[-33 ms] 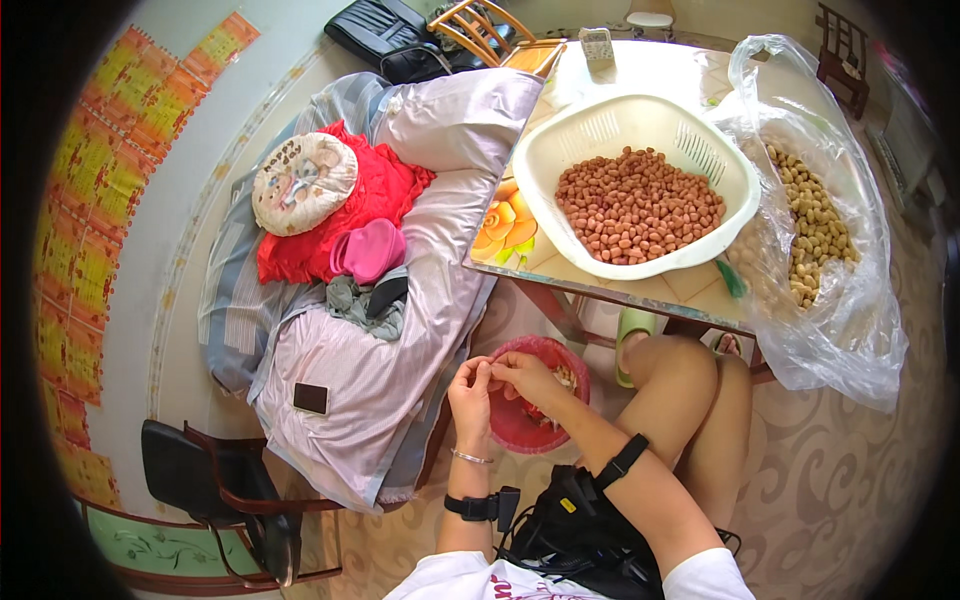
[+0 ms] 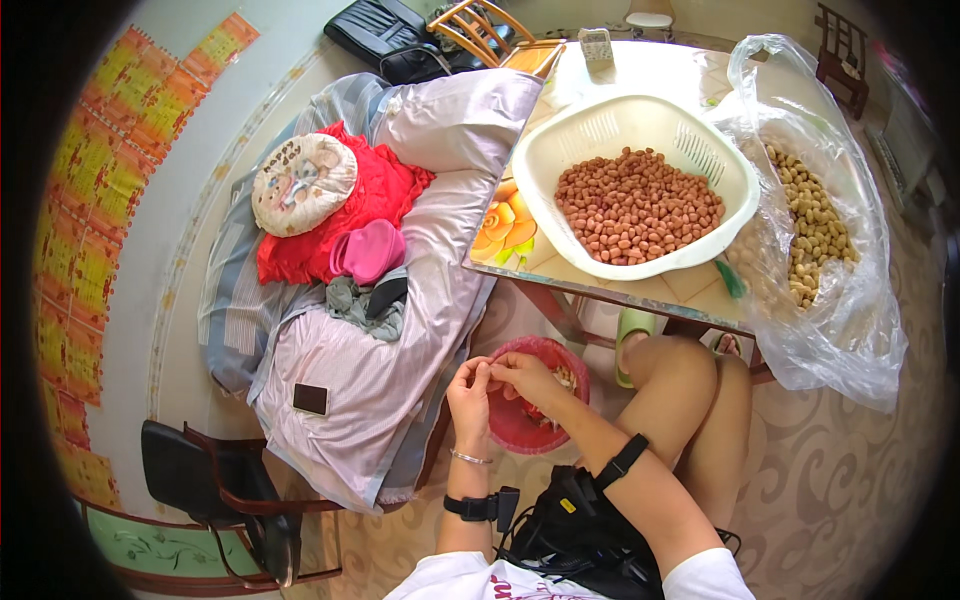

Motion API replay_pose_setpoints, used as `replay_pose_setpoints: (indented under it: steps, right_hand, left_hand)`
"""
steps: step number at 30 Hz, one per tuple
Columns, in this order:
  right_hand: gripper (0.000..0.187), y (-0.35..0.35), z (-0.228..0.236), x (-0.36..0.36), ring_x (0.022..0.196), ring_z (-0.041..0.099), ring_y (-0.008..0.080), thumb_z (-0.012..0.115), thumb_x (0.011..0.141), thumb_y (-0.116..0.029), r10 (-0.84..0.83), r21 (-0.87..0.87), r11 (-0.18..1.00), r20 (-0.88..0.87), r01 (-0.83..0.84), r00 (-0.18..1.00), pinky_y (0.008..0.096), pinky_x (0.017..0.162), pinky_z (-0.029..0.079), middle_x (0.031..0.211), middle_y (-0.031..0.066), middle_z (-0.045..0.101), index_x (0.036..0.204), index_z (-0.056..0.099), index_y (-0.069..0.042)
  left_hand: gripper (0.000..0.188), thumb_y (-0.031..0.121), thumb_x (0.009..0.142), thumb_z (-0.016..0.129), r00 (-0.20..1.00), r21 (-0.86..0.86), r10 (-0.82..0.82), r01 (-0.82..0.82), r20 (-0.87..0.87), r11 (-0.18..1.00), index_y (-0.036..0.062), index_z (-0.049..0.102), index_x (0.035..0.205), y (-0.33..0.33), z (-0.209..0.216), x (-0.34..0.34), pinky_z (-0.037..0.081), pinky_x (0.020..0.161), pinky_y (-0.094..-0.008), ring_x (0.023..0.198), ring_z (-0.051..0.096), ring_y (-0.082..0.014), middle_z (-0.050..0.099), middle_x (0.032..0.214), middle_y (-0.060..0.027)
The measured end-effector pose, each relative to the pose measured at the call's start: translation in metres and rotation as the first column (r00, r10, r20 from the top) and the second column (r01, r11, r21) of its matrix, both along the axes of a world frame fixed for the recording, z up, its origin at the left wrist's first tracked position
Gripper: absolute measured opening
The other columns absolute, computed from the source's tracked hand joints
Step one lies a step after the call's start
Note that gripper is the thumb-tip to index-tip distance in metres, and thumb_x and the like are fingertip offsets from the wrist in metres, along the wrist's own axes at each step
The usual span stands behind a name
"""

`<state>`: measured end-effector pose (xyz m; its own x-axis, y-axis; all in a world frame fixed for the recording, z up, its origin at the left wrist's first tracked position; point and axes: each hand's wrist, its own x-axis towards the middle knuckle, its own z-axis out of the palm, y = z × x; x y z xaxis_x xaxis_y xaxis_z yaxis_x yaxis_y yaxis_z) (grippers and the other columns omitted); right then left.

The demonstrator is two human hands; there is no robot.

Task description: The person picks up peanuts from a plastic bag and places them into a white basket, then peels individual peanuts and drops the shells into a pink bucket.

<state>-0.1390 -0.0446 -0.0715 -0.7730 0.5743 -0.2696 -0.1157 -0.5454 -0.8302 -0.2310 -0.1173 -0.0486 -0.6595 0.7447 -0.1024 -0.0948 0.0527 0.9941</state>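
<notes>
My left hand [image 2: 470,388] and my right hand [image 2: 527,377] meet fingertip to fingertip over a red bowl [image 2: 515,438] that sits by my knees. Together they pinch a small peanut pod [image 2: 491,368]; the pod itself is barely visible. The bowl holds some pale shells. On the table ahead stands a white slotted basket [image 2: 640,106] filled with red-skinned peanut kernels [image 2: 638,205]. To its right a clear plastic bag [image 2: 850,340] lies open, holding many unshelled peanuts [image 2: 815,225].
The glass-topped table [image 2: 600,288] ends just beyond my knees. On my left is a heap of bedding and clothes [image 2: 400,330] with a dark phone [image 2: 311,399] and a round cushion [image 2: 303,183]. A black chair [image 2: 215,480] stands lower left, and a black bag [image 2: 580,530] rests on my lap.
</notes>
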Motion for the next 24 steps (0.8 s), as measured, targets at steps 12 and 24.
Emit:
replay_pose_setpoints:
  steps: [12,24]
  right_hand:
    - [0.022,-0.001,-0.005,-0.004,0.058,0.048,0.0059,0.054,0.086,-0.023,-0.007,0.038,0.999,0.008,0.007,1.000,0.0191,0.052,0.039,0.074,0.0002,0.059,0.091,0.060,-0.002]
    - [0.016,-0.002,-0.025,-0.010,0.064,0.056,0.0110,0.052,0.078,-0.013,-0.188,0.133,0.973,-0.006,0.187,0.982,0.0257,0.057,0.044,0.070,0.0038,0.061,0.082,0.063,-0.002]
  left_hand:
    - [0.027,0.021,0.088,0.053,0.996,-0.027,-0.041,0.039,-0.082,0.999,-0.0014,0.052,0.103,0.001,-0.007,-0.003,0.046,0.062,-0.0197,0.069,0.054,-0.0083,0.057,0.087,-0.0048]
    - [0.054,0.034,0.083,0.060,0.952,-0.037,-0.269,0.277,0.143,0.960,-0.0029,0.043,0.118,0.013,-0.001,0.017,0.042,0.075,-0.0200,0.087,0.051,-0.0099,0.052,0.098,-0.0048]
